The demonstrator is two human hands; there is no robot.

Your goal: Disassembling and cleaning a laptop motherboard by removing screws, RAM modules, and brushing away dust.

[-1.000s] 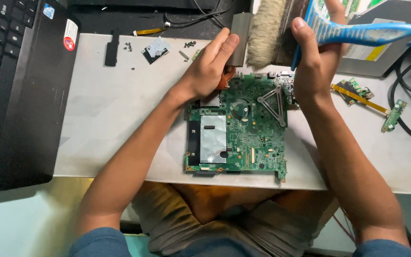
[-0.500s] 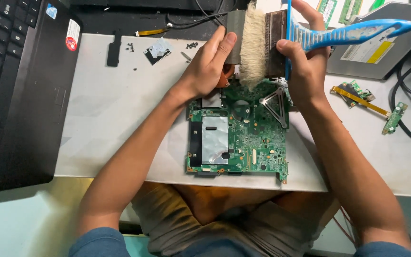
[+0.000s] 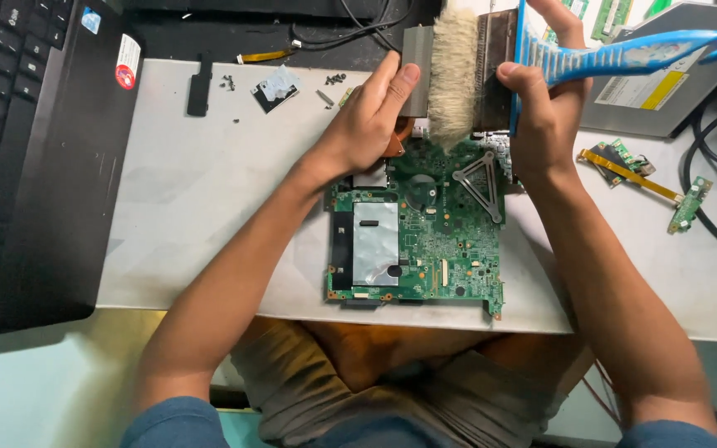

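Left hand [image 3: 367, 124] steadies green motherboard [image 3: 421, 232] on white table [image 3: 201, 216]; right hand [image 3: 545, 116] grips blue brush [image 3: 491, 70].

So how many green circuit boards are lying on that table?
4, maybe more hidden. The big board under the hands, a small board far right, another beside the yellow ribbon, and a strip at the top edge.
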